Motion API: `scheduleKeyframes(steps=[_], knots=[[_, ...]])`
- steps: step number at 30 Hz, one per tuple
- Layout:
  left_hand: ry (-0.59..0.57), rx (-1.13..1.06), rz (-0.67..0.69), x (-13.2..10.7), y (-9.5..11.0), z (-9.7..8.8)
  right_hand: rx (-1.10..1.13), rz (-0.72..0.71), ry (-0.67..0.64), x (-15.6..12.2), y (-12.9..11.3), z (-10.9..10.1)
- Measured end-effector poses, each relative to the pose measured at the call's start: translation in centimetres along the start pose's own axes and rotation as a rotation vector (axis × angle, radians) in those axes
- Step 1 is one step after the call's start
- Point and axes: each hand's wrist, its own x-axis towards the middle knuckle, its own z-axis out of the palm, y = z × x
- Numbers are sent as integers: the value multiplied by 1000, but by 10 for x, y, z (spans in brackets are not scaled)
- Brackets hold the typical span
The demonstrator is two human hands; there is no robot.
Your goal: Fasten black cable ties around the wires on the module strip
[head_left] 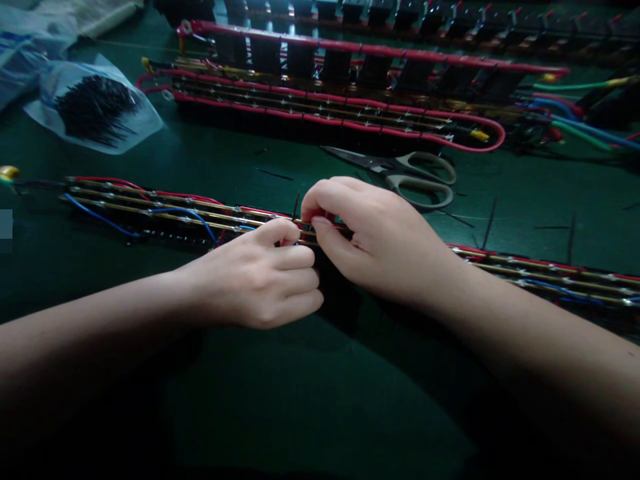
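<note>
A long wiring strip (190, 217) with brass-coloured rods and red and blue wires lies across the green table. My left hand (260, 273) is closed at its middle, fingers curled in. A thin black cable tie (296, 205) sticks up at the curled index finger; its lower part is hidden. Beside it, my right hand (375, 233) reaches over the strip with thumb and index finger pinched together. What lies between those fingertips is hidden. Farther right, black cable ties (491, 223) stand up from the same strip.
Behind my right hand lie scissors (420, 180) with grey handles. A clear bag (145, 123) of black cable ties sits at the upper left. Assemblies with thick red cables (320, 110) span the back. Loose black tie pieces (275, 175) lie on the table (310, 393).
</note>
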Motion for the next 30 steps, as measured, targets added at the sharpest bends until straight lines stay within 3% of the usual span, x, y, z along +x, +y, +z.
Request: scheduleKeyframes(steps=[5, 10, 17, 22, 30], knots=[[110, 130, -122, -5, 0, 3, 4, -6, 11, 0, 1, 0], [207, 101, -313, -11, 0, 6, 17, -4, 1, -1, 0, -1], [219, 50, -587, -9, 2, 7, 8, -10, 5, 0, -1, -1], [209, 57, -659, -7, 3, 8, 1, 0, 1, 0, -3, -1], [198, 118, -657, -6, 2, 7, 34, -33, 2, -1, -2, -2]])
